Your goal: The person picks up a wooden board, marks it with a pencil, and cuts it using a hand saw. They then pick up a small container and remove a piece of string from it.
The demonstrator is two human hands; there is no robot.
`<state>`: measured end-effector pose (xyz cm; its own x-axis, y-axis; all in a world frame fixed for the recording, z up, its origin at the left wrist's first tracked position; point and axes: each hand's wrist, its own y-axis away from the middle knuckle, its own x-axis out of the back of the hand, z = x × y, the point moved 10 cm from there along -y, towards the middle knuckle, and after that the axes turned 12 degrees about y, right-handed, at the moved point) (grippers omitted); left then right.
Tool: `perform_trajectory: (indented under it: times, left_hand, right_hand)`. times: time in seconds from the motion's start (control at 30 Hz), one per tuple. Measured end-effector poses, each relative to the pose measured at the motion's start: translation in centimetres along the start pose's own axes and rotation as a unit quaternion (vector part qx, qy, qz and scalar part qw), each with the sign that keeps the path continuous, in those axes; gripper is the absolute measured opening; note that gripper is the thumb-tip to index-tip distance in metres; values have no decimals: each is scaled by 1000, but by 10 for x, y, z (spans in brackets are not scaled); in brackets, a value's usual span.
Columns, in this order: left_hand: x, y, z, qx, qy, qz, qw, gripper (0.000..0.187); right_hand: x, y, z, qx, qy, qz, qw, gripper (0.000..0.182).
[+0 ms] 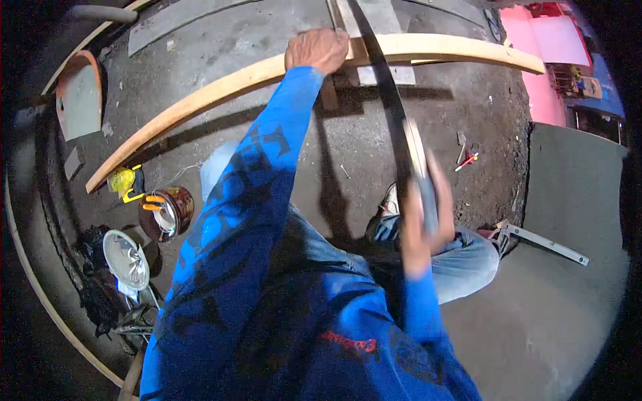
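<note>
My left hand (317, 52) is closed over a long pale wooden board (221, 89) that looks bowed in this wide view, pressing on it from above. In my right hand (426, 217), blurred by motion, is the grey-blue handle of a handsaw (384, 87). Its dark blade, seen nearly edge-on, runs away from me and crosses the board just right of my left hand. A narrower piece of wood (338, 20) lies crosswise under the board near the cut. What supports the board is partly hidden.
To the left stand a brown bucket (189, 200) with an orange-handled tool, a white bucket (115, 250) of tools, and a yellow-and-black tool (127, 184). At right are a metal square (548, 245), a red-and-white marker (467, 162) and a grey panel (572, 180).
</note>
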<state>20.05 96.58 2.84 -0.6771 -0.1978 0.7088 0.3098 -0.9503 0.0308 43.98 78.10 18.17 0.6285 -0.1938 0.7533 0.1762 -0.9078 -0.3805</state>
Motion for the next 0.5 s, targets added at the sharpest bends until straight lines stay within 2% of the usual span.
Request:
perform_trajectory:
  times: [0.07, 0.17, 0.23, 0.3, 0.33, 0.4, 0.43, 0.47, 0.5]
  left_hand:
    - [-5, 4, 1, -4, -6, -2, 1000, 53]
    - [-7, 9, -3, 9, 2, 1, 1000, 53]
    - [3, 6, 3, 11, 7, 1, 1000, 51]
    - [-4, -1, -5, 11, 17, 0, 1000, 51]
    - [-1, -3, -3, 3, 19, 2, 1000, 50]
    - [0, 3, -7, 20, 21, 1, 1000, 51]
    - [-5, 7, -7, 16, 25, -4, 1000, 51]
    - [1, 5, 1, 6, 32, 2, 999, 51]
    - [-10, 3, -4, 1, 19, -5, 1000, 50]
  right_hand:
    - [-61, -66, 8, -16, -84, 5, 996, 39]
    - [-69, -70, 0, 28, -67, 37, 997, 40]
    - [-27, -9, 6, 11, -25, 8, 1000, 42]
    - [31, 65, 11, -68, 58, -58, 994, 47]
    - [61, 92, 9, -100, 51, -68, 991, 49]
    - [78, 99, 6, -103, -25, -30, 994, 53]
    - [60, 71, 1, -71, 41, -51, 995, 48]
    - [27, 32, 6, -81, 9, -31, 996, 42]
    - [-10, -11, 1, -14, 69, -25, 997, 40]
